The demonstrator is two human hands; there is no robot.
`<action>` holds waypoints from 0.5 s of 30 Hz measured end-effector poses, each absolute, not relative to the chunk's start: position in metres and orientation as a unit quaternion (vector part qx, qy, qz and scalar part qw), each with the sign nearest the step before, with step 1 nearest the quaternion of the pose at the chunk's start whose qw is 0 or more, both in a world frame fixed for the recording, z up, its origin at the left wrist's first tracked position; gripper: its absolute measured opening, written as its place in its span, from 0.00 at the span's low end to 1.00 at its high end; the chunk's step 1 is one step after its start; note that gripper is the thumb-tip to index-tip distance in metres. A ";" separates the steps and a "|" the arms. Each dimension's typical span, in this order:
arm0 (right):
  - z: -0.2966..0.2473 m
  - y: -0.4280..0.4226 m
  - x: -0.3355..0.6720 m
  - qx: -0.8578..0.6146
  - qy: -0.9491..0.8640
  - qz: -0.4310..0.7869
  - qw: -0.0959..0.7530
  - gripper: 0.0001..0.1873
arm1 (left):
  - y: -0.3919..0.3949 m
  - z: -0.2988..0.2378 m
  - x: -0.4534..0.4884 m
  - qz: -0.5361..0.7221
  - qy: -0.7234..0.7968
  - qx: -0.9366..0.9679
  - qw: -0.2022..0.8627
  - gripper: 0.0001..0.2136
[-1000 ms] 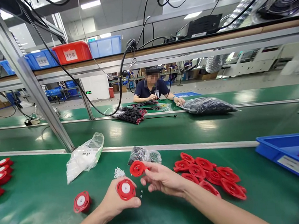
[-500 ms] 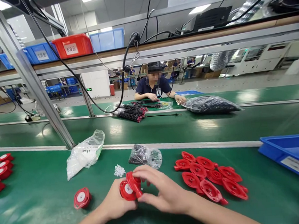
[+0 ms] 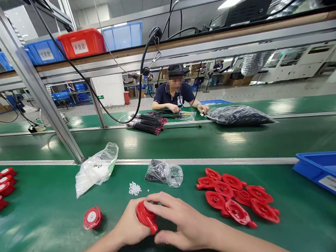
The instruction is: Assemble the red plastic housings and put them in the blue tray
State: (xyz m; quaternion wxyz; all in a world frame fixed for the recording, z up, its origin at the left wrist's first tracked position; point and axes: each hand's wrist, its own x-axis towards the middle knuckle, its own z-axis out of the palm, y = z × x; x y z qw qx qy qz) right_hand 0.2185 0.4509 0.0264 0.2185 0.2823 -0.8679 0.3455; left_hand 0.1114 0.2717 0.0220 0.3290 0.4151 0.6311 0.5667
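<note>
At the lower centre of the frame, the right hand is partly spread: its fingertips rest on the upper face of the red plastic housing, while its thumb lies close to the short spout; I cannot tell whether the thumb presses. The left hand wraps the same housing from the left, some fingers hidden behind it. The housing looks light, stiff and slightly slick, hardly fragile; its rounded rim seems the best hold, with the spout likely useful against turning.

The green work surface fills the lower frame. At the right edge stands the blue tray, and left of it the cluster of red plastic covers, near the right forearm. Upper left of the hands lies the clear plastic bag of white contents; above them, a smaller bag of dark parts. 1 white-centred red case sits left of the left hand. The pile of tiny white pieces, just above the hands, could scatter if brushed.
</note>
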 end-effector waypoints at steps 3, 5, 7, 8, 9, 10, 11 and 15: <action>0.014 0.445 0.216 0.301 -0.845 0.346 0.275 0.30 | 0.272 0.014 0.116 0.554 0.675 0.404 0.272 0.10; 0.001 0.438 0.216 0.285 -0.837 0.330 0.330 0.27 | 0.273 0.007 0.119 0.529 0.732 0.379 0.203 0.09; -0.009 0.431 0.218 0.250 -0.837 0.308 0.376 0.28 | 0.274 0.000 0.121 0.504 0.768 0.364 0.155 0.11; -0.011 0.428 0.219 0.230 -0.839 0.302 0.389 0.29 | 0.275 -0.003 0.121 0.501 0.771 0.364 0.150 0.11; -0.011 0.425 0.220 0.213 -0.844 0.301 0.390 0.29 | 0.275 -0.006 0.121 0.509 0.763 0.366 0.156 0.11; -0.009 0.425 0.219 0.203 -0.850 0.304 0.379 0.28 | 0.276 -0.009 0.120 0.527 0.749 0.366 0.168 0.11; -0.003 0.425 0.218 0.200 -0.857 0.304 0.365 0.27 | 0.278 -0.011 0.119 0.546 0.732 0.366 0.181 0.11; 0.039 0.458 0.217 0.197 -0.852 0.195 0.445 0.30 | 0.280 -0.013 0.114 0.577 0.704 0.376 0.173 0.27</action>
